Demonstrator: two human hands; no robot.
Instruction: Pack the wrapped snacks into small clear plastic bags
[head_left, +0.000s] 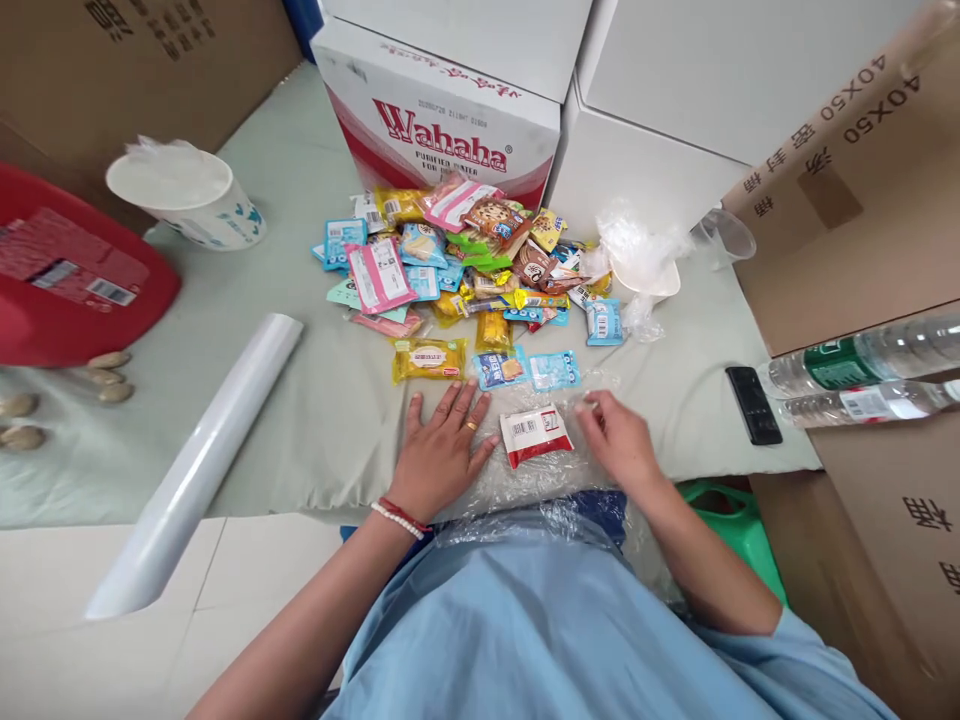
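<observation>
My left hand lies flat with fingers spread, on the cloth and the edge of a crumpled clear plastic film. To its right a red and white snack packet rests on the film. My right hand is closed, thumb and fingertips pinched together at the film's right side. Just beyond the hands are a yellow snack packet, a blue biscuit packet and a light blue packet, side by side. Behind them rises a heap of mixed snack packets.
A Wahaha carton stands behind the heap. On the left are a paper tub, a red container and a white roll. A black phone-like device and plastic bottles lie to the right, by a cardboard box.
</observation>
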